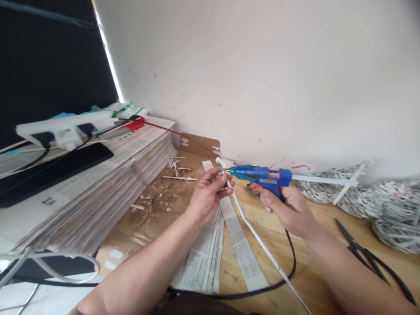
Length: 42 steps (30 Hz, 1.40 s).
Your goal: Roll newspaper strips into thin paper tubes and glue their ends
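Pinched in my left hand (211, 192) is the upper end of a long, thin rolled-paper tube (259, 238), which slants down to the right toward the front edge of the view. My right hand (292, 210) is wrapped round the handle of a blue glue gun (259, 175) with an orange trigger. The gun lies level, its nozzle pointing left and close to the tube's end by my left fingertips. A white glue stick (323, 180) sticks out of its back. Cut newspaper strips (241, 245) are spread on the table below my hands.
A tall newspaper stack (131, 188) at the left bears a black phone (59, 173) and a white power strip (65, 127). Paper scraps lie on cardboard (141, 227). Black scissors (364, 251) and woven paper pieces (387, 199) are at the right. A black cable (293, 253) loops in front.
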Tool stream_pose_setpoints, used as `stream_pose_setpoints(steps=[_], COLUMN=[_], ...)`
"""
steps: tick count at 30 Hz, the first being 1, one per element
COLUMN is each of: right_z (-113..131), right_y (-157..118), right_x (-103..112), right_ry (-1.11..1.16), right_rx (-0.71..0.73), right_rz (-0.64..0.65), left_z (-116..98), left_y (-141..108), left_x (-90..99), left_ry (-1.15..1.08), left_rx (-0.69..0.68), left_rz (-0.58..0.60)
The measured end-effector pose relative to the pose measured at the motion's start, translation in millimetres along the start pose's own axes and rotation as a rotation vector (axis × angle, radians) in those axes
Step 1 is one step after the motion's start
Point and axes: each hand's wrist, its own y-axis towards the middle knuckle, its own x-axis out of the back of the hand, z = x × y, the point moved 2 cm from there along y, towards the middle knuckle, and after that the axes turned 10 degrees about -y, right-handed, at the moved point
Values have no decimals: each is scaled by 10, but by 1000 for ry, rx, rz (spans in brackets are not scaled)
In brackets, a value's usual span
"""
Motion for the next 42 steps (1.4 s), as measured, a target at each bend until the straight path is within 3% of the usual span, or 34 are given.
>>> stream_pose_setpoints(steps=[6, 11, 22, 28, 37, 42], right_z=[30, 36, 76, -22, 81, 17], right_y=[60, 83, 57, 15, -11, 0], right_x=[-9, -20, -8, -1, 1, -25], right_ry=[379, 437, 354, 109, -287, -234], right_rx=[-140, -228, -129, -68, 178, 145], right_rz=[108, 94, 30, 33, -173, -156], left_z=[-3, 7, 25, 23, 23, 24], left_y=[-9, 0, 13, 10, 17, 24], left_x=[-7, 0, 21, 21, 19, 28], left_ry=[25, 24, 22, 7, -4, -10], left_rx=[1, 9, 24, 21, 27, 26], left_rz=[14, 11, -6, -5, -10, -14])
